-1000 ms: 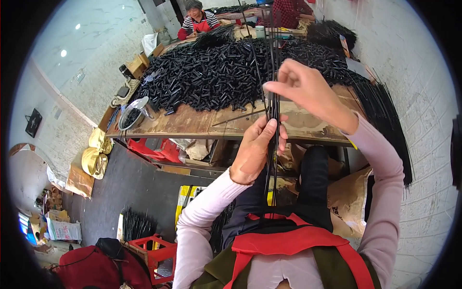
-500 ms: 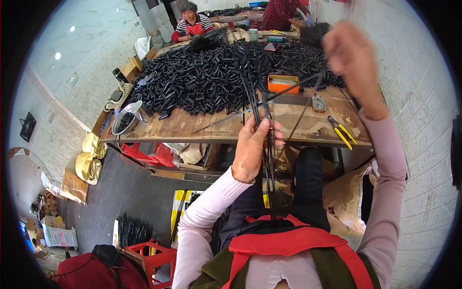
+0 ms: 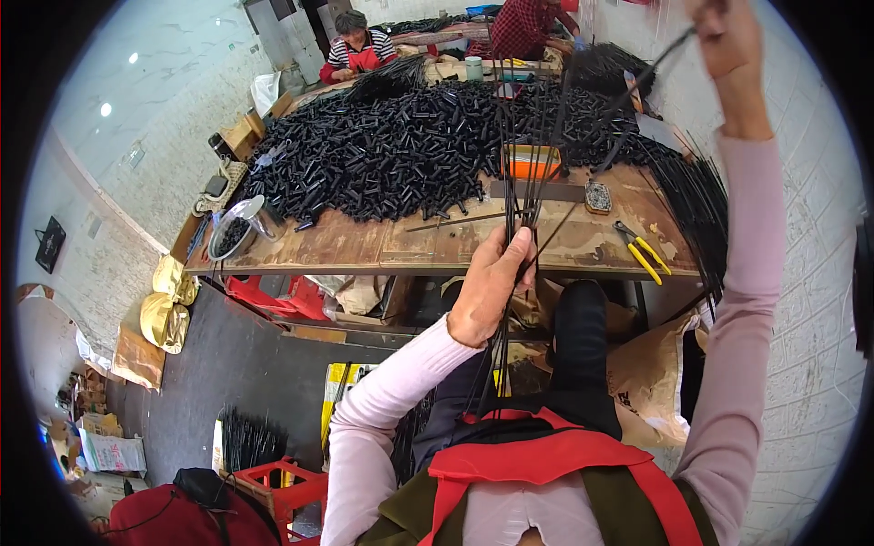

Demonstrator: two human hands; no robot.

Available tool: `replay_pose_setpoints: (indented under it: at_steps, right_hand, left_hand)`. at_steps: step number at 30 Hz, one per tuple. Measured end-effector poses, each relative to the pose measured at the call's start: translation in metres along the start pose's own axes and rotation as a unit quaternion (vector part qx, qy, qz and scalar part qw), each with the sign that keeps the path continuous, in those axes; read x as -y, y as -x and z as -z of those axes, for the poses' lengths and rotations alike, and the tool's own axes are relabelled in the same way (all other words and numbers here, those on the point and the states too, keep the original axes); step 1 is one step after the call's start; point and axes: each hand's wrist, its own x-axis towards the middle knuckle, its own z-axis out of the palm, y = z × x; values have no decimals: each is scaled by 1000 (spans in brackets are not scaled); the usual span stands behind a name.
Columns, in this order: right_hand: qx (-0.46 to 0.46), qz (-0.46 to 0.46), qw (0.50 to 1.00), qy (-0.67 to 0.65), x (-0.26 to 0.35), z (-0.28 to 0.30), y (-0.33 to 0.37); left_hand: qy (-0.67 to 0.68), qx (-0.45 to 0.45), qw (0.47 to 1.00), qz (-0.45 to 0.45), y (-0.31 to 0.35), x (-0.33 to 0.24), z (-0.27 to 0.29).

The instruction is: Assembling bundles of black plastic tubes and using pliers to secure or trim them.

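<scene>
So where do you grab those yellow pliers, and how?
Probably around both yellow handles, coming from the person's side: they spread toward the front edge of the table, while the dark head points away.

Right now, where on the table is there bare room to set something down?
Two patches of table: one between pile and front edge, left of the loose rod; another between tin, pliers and the right-side bundle. It is crowded farther back, under the pile; near the middle, rods in the left hand block part of the view.
</scene>
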Motion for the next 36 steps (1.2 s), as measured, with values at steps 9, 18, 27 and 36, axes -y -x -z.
replay_pose_setpoints:
  at_steps: [9,18,27,36]
  right_hand:
    - [-97,-222,887,393,-65,73,68]
    - [-4,-310,903,297,-145,38,102]
    - [-52,-425,904,8,-152,20,126]
    - [-30,-415,906,70,-125,21,140]
  left_hand:
    - [12,-4,999,30,-15,-17,9]
    - [-23,64,998,-3,-24,-27,10]
    - [76,97,985,123,-11,-22,15]
    - [88,110,979,147,-11,-18,-3]
